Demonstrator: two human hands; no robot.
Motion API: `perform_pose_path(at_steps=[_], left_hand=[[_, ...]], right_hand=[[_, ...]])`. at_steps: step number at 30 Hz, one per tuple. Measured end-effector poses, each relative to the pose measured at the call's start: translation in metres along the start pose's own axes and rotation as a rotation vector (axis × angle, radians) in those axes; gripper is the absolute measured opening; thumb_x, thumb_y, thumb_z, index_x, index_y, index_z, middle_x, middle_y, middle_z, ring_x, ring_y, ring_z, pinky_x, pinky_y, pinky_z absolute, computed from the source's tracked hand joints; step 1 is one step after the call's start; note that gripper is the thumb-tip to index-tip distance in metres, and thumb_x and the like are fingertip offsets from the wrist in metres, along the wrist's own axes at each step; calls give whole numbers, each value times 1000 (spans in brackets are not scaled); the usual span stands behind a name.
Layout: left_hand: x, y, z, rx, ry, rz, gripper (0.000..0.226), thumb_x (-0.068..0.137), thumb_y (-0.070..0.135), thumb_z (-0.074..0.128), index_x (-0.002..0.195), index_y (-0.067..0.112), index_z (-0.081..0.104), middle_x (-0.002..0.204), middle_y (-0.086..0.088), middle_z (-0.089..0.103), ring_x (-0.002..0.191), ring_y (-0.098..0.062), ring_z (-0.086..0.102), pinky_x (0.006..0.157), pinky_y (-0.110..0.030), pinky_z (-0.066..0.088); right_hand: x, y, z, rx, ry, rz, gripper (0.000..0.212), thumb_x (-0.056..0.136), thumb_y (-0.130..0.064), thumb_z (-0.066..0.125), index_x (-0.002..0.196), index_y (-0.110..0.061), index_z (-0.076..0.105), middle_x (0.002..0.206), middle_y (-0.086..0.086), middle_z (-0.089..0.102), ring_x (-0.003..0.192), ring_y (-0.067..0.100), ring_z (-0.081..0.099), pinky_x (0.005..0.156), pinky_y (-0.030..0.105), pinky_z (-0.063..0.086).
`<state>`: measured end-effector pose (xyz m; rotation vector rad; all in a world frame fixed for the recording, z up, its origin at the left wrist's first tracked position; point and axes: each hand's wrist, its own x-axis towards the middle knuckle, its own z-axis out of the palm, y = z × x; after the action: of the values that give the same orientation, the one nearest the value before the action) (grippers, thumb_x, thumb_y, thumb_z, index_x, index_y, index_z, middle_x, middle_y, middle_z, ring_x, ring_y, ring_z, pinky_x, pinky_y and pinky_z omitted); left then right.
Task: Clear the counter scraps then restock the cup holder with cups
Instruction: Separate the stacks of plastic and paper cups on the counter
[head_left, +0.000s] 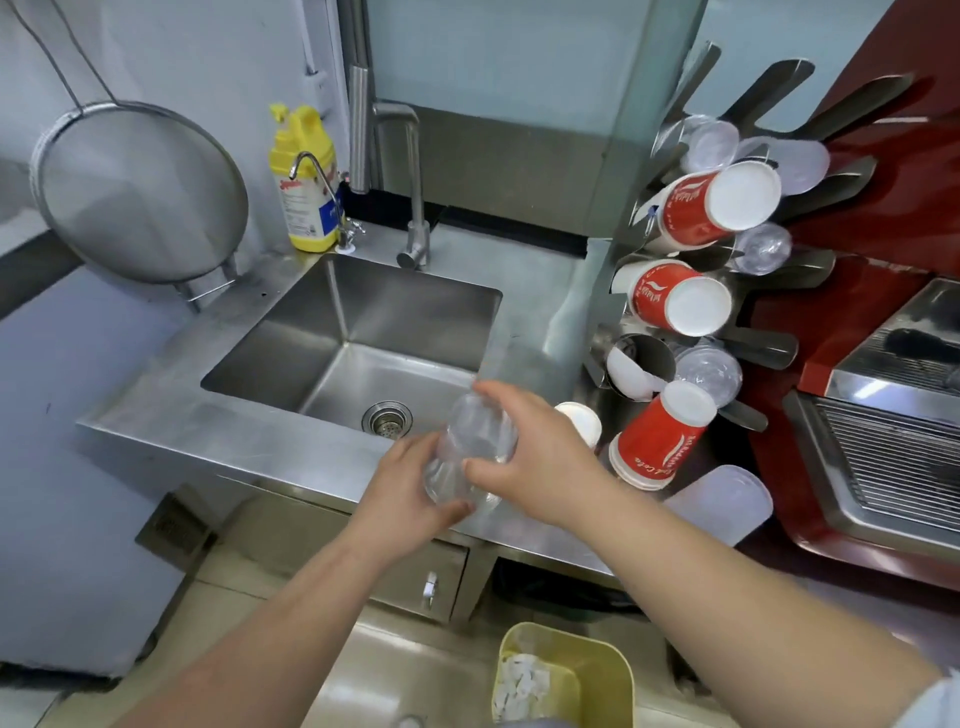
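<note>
Clear cups (470, 449) held by left hand (402, 486) and right hand (540, 457).

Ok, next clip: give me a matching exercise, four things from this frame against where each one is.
Things:
1. clear plastic cups
2. strainer
3. yellow bin
4. yellow bottle

Places:
A. on the floor below the counter
B. hanging on the wall left of the sink
C. held in both hands
D. behind the sink, beside the small tap

Pairs: 1-C, 2-B, 3-A, 4-D
</note>
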<state>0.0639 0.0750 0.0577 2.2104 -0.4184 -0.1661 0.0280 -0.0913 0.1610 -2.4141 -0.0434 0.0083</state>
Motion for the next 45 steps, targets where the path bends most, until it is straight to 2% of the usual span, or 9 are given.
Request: perform_pose_path(at_steps=[4,8,11,17,20,32,38,45], left_hand=[[1,-27,10,8,-43,-49,69,61,39,79,125,33,55,121,12,57,119,-13,49,97,-27,41],[8,-45,16,42,-84,-87,70,59,51,71,125,42,49,118,17,58,110,-13,53,90,-42,50],[12,-51,20,68,-92,-95,67,62,49,71,126,41,49,121,17,57,114,-14,51,92,-41,48],[17,-60,30,98,-124,-89,82,69,45,75,142,31,41,137,7,50,125,-21,46,99,-40,43],[17,-62,35,108,-134,-94,89,68,49,71,147,28,36,142,4,47,130,-23,43,102,-41,41],[11,-67,31,194,-157,-123,100,66,61,62,152,33,21,133,6,50,124,-21,44,98,-44,38],[9,-65,25,163,-164,-120,101,70,56,66,154,35,15,132,6,50,124,-20,43,101,-46,38],[9,-59,19,44,-137,-155,91,71,45,67,150,37,24,122,9,52,117,-13,47,100,-45,44]], right_hand=[[8,9,28,-13,-44,57,77,72,-27,75,141,-32,40,139,-4,47,125,11,46,93,13,30],[16,17,43,-8,-49,110,76,73,-27,74,140,-34,39,139,-3,47,123,12,47,90,14,30],[19,22,49,-5,-41,127,76,75,-26,74,142,-30,39,141,-2,46,128,12,44,92,12,27],[22,29,54,10,-48,170,78,77,-19,72,146,-25,34,146,2,40,133,15,39,95,10,24],[23,32,57,7,-53,184,80,77,-19,72,147,-24,33,146,4,38,134,15,37,96,9,22],[23,34,63,10,-86,161,82,78,-26,71,149,-29,30,148,-2,37,134,11,38,97,11,24],[24,31,63,-16,-102,155,86,78,-28,73,150,-30,26,150,0,35,136,15,36,98,13,24],[28,26,63,-32,-110,175,87,79,-32,71,151,-29,23,153,0,33,136,17,37,94,14,25]])
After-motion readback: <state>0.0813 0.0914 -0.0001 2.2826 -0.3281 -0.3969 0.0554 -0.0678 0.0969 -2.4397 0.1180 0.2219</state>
